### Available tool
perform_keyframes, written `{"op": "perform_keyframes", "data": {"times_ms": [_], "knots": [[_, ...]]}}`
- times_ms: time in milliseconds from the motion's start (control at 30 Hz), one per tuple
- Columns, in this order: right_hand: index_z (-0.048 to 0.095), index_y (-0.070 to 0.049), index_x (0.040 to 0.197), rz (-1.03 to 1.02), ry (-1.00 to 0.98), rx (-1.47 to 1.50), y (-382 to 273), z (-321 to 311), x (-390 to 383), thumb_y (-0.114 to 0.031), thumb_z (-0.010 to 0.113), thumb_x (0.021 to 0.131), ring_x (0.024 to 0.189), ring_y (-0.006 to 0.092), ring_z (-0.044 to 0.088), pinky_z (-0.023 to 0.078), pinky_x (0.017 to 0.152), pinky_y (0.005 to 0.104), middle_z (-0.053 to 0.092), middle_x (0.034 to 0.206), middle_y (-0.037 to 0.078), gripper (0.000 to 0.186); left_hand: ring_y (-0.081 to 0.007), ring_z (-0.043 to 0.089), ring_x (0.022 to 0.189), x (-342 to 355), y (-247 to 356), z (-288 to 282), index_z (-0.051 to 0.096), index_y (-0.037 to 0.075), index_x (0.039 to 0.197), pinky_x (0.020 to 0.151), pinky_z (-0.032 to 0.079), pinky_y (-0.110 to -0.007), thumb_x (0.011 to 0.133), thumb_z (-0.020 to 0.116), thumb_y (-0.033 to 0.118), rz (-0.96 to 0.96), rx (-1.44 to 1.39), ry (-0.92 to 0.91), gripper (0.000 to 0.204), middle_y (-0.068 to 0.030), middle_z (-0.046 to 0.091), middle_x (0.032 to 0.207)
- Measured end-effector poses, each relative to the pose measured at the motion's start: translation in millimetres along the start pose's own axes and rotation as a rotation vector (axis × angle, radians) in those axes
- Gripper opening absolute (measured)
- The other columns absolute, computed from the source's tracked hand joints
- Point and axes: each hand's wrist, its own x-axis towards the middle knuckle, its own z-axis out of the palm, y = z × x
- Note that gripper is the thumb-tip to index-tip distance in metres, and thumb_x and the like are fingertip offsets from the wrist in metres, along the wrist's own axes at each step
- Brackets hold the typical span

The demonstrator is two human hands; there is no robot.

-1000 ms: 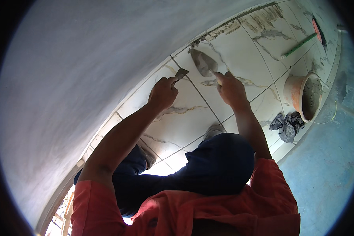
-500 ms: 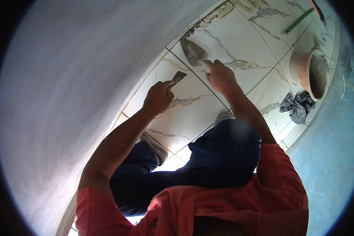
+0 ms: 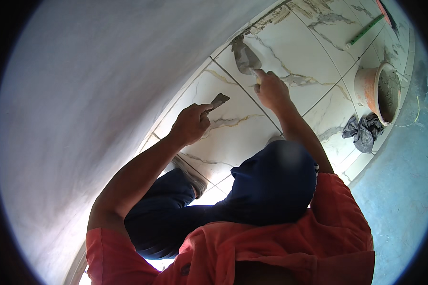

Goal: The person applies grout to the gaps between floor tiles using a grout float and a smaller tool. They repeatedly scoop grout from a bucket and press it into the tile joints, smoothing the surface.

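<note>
I am gripping a small scraper (image 3: pixel 219 100) in my left hand (image 3: pixel 191 124) and a trowel (image 3: pixel 246 56) in my right hand (image 3: pixel 271 89), filling the tile gap (image 3: pixel 242 90) by the trowel, with more gaps left.

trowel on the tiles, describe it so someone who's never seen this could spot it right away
Start at the white marble-look tiled floor and follow the grout line running up from the right hand. Just beyond its fingertips lies the trowel, a grey pointed blade smeared with mortar. It is larger and more leaf-shaped than the small scraper in the left hand.
</note>
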Motion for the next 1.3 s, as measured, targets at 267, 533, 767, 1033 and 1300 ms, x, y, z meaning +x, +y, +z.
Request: {"op": "perform_keyframes", "data": {"times_ms": [267,533,767,1033,1300], "knots": [[0.055,-0.018,0.144,-0.049,-0.062,0.002,-9,-9,-19,-0.020,0.064,0.094,0.105,0.0397,0.068,0.055,0.092,0.0507,0.065,0.113,0.022,0.051,-0.0268,0.066,0.086,-22,-6,-22,0.064,0.004,0.135,0.082,0.052,-0.039,0.099,0.052,0.018,-0.032,-0.051,-0.026,0.040,-0.0188,0.068,0.104],[0.054,-0.017,0.145,0.024,0.022,-0.043,7,-10,12,-0.021,0.063,0.094,0.109,0.0393,0.067,0.055,0.092,0.0502,0.065,0.115,0.022,0.052,-0.0233,0.065,0.081,-37,-13,-35,0.063,0.004,0.136,0.079,0.052,-0.038,0.099,0.053,0.017,-0.083,-0.065,-0.088,0.041,-0.0183,0.068,0.103],[0.052,-0.011,0.145,0.001,-0.085,-0.071,-15,-4,2,-0.019,0.061,0.095,0.109,0.0396,0.068,0.055,0.094,0.0497,0.064,0.119,0.023,0.051,-0.0188,0.063,0.077,-50,-22,-42,0.064,0.004,0.135,0.075,0.051,-0.036,0.099,0.055,0.016,-0.016,-0.064,-0.074,0.040,-0.0156,0.067,0.096],[0.053,-0.012,0.144,-0.052,-0.096,-0.097,-14,-10,-12,-0.019,0.061,0.095,0.104,0.0406,0.069,0.057,0.090,0.0496,0.065,0.115,0.023,0.050,-0.0249,0.065,0.081,-62,-27,-69,0.064,0.004,0.134,0.078,0.052,-0.039,0.096,0.056,0.013,-0.181,-0.086,-0.144,0.040,-0.0191,0.069,0.098],[0.052,-0.011,0.145,0.027,-0.041,-0.165,-7,-19,8,-0.019,0.060,0.095,0.105,0.0400,0.070,0.057,0.090,0.0498,0.065,0.112,0.024,0.051,-0.0176,0.060,0.071,-58,-30,-67,0.065,0.005,0.134,0.071,0.050,-0.035,0.096,0.056,0.013,-0.189,-0.113,-0.204,0.040,-0.0133,0.067,0.085]]}}
